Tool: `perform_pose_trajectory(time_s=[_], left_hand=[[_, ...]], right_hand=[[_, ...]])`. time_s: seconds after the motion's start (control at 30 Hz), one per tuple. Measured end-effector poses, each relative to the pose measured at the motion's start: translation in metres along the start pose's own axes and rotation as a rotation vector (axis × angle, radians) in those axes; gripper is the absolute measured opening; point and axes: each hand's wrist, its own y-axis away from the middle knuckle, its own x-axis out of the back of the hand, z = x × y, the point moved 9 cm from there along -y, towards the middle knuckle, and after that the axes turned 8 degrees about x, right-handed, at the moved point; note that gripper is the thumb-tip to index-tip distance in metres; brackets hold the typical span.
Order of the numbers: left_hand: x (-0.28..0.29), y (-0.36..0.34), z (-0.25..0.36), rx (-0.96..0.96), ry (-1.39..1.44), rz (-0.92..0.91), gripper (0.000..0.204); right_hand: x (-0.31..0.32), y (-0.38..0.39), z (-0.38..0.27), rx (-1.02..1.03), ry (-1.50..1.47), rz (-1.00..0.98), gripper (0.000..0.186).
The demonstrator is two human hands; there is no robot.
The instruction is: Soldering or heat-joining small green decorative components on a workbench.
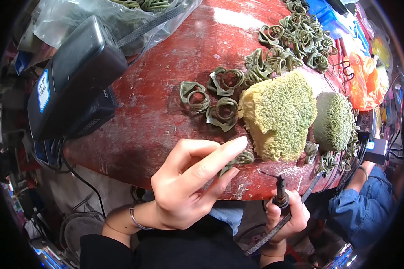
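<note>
While the left hand pinches a small curled olive-green piece, the right hand grips a black pen-shaped tool pointing away from the body, probably for safety.

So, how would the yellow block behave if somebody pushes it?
The yellow block is probably light, as its surface looks porous. It may crumble, since its edges look ragged. Rolling seems unlikely: it is broad and irregular.

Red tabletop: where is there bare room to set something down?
The widest bare patch of the red tabletop lies between the black device and the green curled pieces, beyond the left hand. It is crowded at the upper right, where more pieces heap up, and around the yellow-green block.
</note>
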Motion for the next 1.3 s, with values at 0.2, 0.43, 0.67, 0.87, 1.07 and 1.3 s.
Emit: perform_pose_trajectory(time_s=[0.2,0.43,0.67,0.87,1.07,1.3], left_hand=[[0.004,0.008,-0.014,0.134,0.197,0.102,0.039],[0.0,0.004,-0.007,-0.013,0.083,0.019,0.037],[0.001,0.005,-0.009,0.0,0.123,0.025,0.038],[0.002,0.006,-0.008,-0.01,0.123,0.012,0.038],[0.001,0.006,-0.007,-0.017,0.127,0.013,0.037],[0.002,0.004,-0.006,-0.04,0.121,0.019,0.036]], right_hand=[[-0.007,-0.005,-0.008,0.032,0.092,-0.084,0.034],[-0.008,-0.005,-0.009,0.056,0.112,-0.086,0.033],[-0.011,-0.009,-0.015,0.093,0.186,-0.113,0.035],[-0.012,-0.009,-0.018,0.126,0.225,-0.107,0.035],[-0.012,-0.009,-0.017,0.131,0.218,-0.099,0.035],[-0.012,-0.01,-0.017,0.131,0.216,-0.102,0.035]])
